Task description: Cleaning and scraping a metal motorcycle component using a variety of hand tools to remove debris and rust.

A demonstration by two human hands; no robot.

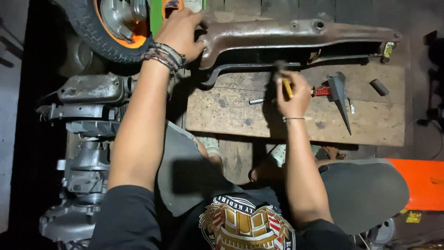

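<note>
A long rusty brown metal frame part (296, 32) lies across the far side of a worn wooden board (240, 109). My left hand (181, 32) grips its left end, a braided band on the wrist. My right hand (292, 95) holds a small brush with a yellow handle (286, 85), its blurred head against the dark underside of the metal part.
An orange-rimmed wheel with a black tyre (108, 28) sits at top left. A grey engine block (88, 153) stands on the left. A red-handled tool (323, 91), a grey pointed metal piece (341, 97) and a small dark cylinder (380, 87) lie on the board. An orange panel (423, 183) is at right.
</note>
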